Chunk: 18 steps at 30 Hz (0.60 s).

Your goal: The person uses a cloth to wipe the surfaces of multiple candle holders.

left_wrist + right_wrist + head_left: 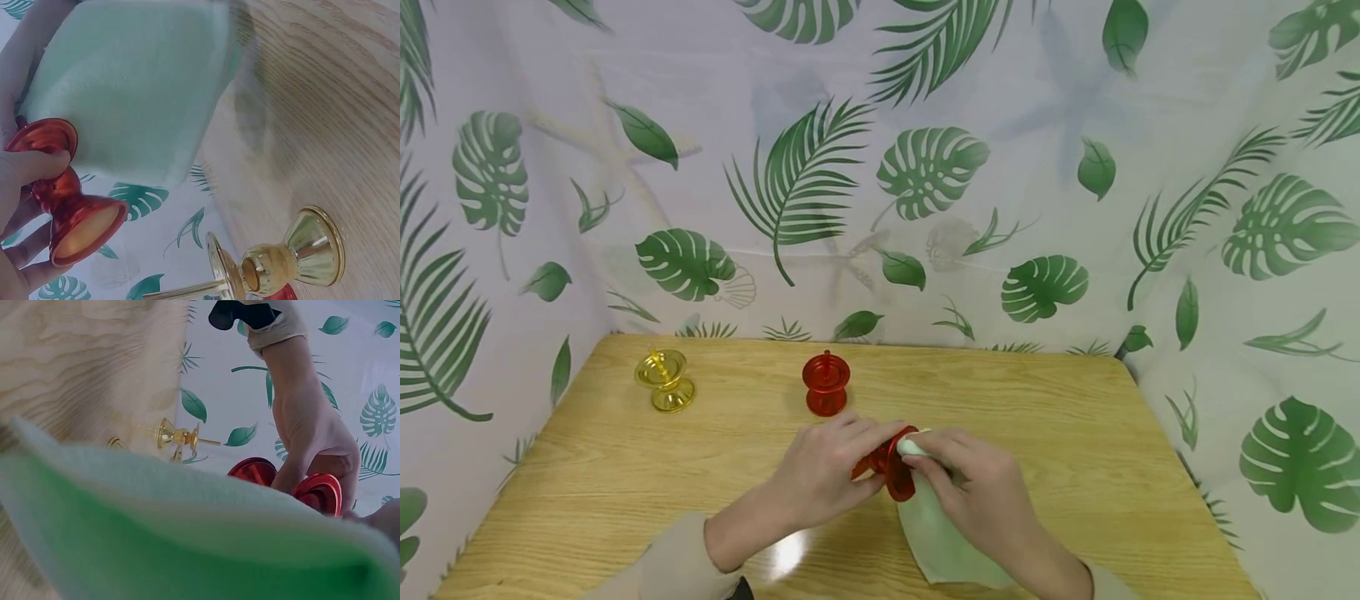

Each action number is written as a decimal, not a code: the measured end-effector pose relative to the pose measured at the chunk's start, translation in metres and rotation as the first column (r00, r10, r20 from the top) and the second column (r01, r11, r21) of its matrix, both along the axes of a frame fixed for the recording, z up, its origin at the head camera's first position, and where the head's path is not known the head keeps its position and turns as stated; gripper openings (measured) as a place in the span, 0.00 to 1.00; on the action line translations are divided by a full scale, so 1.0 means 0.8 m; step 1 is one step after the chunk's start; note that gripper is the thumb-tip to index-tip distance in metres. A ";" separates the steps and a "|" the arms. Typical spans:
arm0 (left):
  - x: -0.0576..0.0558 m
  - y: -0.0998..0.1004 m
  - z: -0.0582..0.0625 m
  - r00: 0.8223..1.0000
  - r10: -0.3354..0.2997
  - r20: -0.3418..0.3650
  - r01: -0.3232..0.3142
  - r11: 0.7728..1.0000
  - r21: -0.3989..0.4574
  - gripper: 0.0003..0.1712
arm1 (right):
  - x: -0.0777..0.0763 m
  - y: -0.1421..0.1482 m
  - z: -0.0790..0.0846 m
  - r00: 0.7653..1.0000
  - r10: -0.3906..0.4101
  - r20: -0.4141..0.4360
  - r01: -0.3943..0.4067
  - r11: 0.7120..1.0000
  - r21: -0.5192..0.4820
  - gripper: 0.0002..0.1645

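Note:
My left hand [827,462] grips a shiny red candle holder [900,482], tilted on its side above the table. In the left wrist view the thumb lies across the holder's stem [62,187], and its flared base faces away. My right hand [981,483] pinches a pale green cloth [951,542], a bunched bit of it pressed to the holder's dish. The rest of the cloth hangs below the fingers and, in the right wrist view, covers much of the holder.
A second red candle holder [827,385] stands upright just beyond my hands on the wooden table [700,467]. Farther left stands a gold one [666,381] with a spike in its dish. A leaf-patterned sheet [820,208] encloses the table's back and sides.

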<state>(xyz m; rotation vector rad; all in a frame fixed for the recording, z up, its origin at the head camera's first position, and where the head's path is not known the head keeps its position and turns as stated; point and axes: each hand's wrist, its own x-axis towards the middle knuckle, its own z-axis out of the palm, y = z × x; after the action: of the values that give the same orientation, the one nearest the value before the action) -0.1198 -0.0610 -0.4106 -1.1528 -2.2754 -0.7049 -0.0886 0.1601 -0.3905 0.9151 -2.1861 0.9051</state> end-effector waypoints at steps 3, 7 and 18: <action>0.001 0.003 -0.001 0.996 0.032 -0.082 -0.032 0.999 0.003 0.38 | 0.002 -0.002 0.002 0.993 -0.069 0.095 0.071 0.997 -0.021 0.12; 0.003 0.006 -0.002 0.985 0.080 -0.152 -0.079 0.997 0.014 0.36 | 0.003 -0.001 0.005 0.970 -0.124 0.208 0.133 0.991 -0.033 0.09; 0.004 0.005 -0.003 0.995 0.060 -0.084 -0.060 0.998 0.013 0.37 | -0.003 -0.002 -0.008 0.996 0.066 -0.065 -0.072 0.994 -0.083 0.07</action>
<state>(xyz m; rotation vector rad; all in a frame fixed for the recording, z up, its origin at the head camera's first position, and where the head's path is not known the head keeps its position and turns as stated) -0.1166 -0.0571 -0.4134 -1.0838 -2.2236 -0.6333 -0.0910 0.1588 -0.3967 0.9701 -2.0584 0.9814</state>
